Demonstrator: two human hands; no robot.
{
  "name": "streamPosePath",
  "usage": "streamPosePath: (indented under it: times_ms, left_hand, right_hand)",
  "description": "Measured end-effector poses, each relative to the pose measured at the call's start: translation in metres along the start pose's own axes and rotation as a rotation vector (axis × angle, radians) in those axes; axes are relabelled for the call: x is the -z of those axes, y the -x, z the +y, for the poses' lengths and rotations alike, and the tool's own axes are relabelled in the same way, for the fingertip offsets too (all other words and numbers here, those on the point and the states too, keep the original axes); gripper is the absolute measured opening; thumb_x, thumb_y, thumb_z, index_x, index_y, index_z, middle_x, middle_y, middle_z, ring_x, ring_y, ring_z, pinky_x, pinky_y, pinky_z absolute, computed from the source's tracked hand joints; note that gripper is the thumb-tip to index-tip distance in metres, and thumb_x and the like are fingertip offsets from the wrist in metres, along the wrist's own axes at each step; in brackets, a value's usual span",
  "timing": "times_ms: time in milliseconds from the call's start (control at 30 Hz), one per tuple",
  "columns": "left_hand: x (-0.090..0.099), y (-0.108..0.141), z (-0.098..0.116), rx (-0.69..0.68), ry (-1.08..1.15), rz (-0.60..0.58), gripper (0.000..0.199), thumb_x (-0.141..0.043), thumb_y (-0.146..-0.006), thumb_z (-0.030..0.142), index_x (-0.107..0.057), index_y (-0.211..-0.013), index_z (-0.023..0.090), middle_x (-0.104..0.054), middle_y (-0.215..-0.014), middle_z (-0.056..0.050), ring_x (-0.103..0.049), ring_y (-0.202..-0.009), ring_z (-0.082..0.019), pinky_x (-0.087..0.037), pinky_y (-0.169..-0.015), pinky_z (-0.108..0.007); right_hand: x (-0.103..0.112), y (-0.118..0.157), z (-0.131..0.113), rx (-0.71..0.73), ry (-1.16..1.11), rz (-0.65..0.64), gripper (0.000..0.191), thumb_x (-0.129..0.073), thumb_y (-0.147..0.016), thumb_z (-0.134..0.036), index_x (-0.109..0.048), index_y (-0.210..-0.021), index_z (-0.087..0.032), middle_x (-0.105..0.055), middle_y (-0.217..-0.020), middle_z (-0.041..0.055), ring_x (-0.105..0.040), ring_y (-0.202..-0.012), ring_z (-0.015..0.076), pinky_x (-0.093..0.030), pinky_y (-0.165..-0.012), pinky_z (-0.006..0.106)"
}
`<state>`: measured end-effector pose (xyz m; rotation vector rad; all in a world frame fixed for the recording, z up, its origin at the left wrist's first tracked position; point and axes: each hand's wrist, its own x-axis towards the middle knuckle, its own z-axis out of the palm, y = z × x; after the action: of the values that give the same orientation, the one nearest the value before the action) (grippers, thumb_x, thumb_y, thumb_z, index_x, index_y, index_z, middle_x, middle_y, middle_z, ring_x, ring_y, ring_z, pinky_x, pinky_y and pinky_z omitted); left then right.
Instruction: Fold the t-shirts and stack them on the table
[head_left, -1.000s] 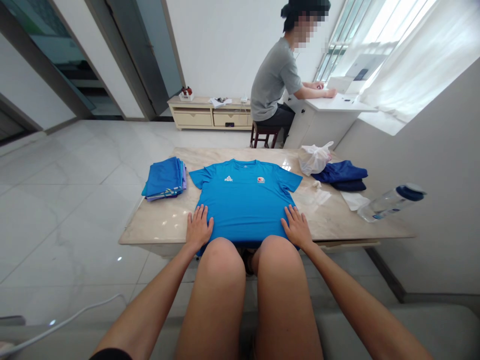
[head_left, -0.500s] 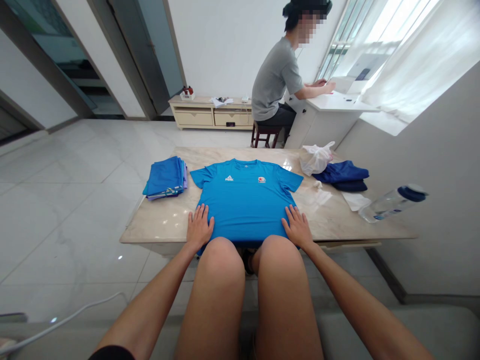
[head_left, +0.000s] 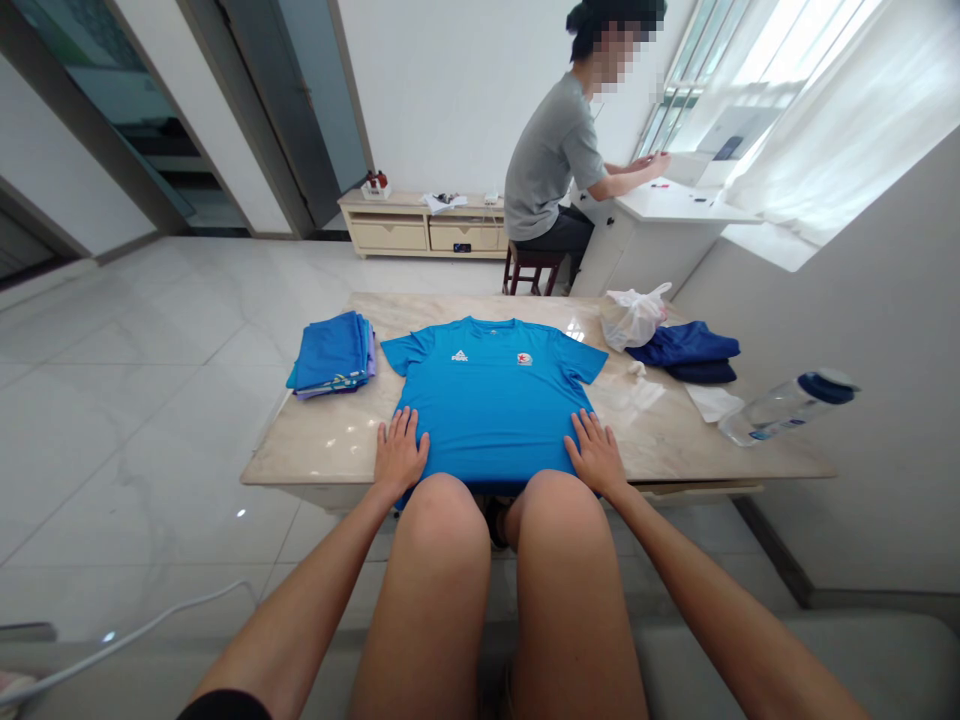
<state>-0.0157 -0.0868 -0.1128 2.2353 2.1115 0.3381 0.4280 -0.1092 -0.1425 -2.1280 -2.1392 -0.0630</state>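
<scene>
A bright blue short-sleeved T-shirt (head_left: 491, 405) lies flat and spread out on the marble table (head_left: 315, 450), its collar away from me and a white logo and a red star badge on its chest. My left hand (head_left: 400, 455) rests palm down on the shirt's left edge, fingers spread. My right hand (head_left: 595, 455) lies the same way on the right edge. Neither hand grips the cloth. My knees (head_left: 495, 510) cover the shirt's lower hem.
Left of the shirt sits a folded stack of blue clothes (head_left: 330, 355). To the right are a white plastic bag (head_left: 634, 317), folded navy clothes (head_left: 684, 350), a white cloth (head_left: 712, 403) and a clear bottle (head_left: 787, 410). A seated person (head_left: 551, 160) works at a white desk (head_left: 660, 225) beyond.
My hands stay in place on the shirt. The whole view drifts slightly, and the seated person's hands shift a little on the desk.
</scene>
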Motion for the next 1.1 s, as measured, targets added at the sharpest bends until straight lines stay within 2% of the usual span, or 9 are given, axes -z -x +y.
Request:
streamPosePath:
  times_ms: [467, 667, 867, 1100]
  left_hand:
    - [0.0018, 0.0002, 0.0014, 0.005, 0.002, -0.005, 0.069, -0.032, -0.112, 0.042, -0.045, -0.173, 0.012, -0.039, -0.182, -0.016, -0.033, -0.171, -0.033, -0.024, -0.14, -0.062]
    - [0.0016, 0.0, 0.0007, -0.002, 0.024, 0.0, 0.07, -0.031, -0.113, 0.044, -0.044, -0.173, 0.011, -0.038, -0.182, -0.017, -0.033, -0.171, -0.034, -0.023, -0.14, -0.065]
    - [0.0003, -0.0013, 0.001, -0.036, 0.006, -0.006, 0.071, -0.031, -0.112, 0.041, -0.04, -0.175, 0.009, -0.035, -0.182, -0.02, -0.029, -0.172, -0.036, -0.014, -0.14, -0.071]
    - [0.0019, -0.0024, 0.0016, -0.024, 0.004, -0.028, 0.071, -0.031, -0.113, 0.042, -0.037, -0.176, 0.012, -0.031, -0.184, -0.018, -0.028, -0.173, -0.036, -0.015, -0.138, -0.074]
  right_hand:
    - [0.0017, 0.0004, -0.002, -0.006, -0.013, -0.002, 0.072, -0.022, -0.117, -0.053, -0.039, -0.177, -0.018, -0.028, -0.186, 0.0115, -0.027, -0.173, 0.0327, -0.026, -0.139, 0.06]
    - [0.0032, 0.0006, -0.0029, 0.0, 0.002, -0.013, 0.072, -0.021, -0.117, -0.052, -0.037, -0.178, -0.016, -0.026, -0.187, 0.0124, -0.024, -0.173, 0.0335, -0.02, -0.14, 0.065]
    - [0.0025, -0.0009, -0.0036, 0.003, 0.005, 0.003, 0.072, -0.022, -0.117, -0.051, -0.03, -0.181, -0.017, -0.028, -0.186, 0.0143, -0.026, -0.173, 0.0356, -0.02, -0.139, 0.068]
    - [-0.0022, -0.0027, -0.0008, 0.005, -0.012, -0.01, 0.074, -0.019, -0.117, -0.052, -0.029, -0.181, -0.016, -0.025, -0.187, 0.0147, -0.023, -0.174, 0.0345, -0.018, -0.139, 0.067]
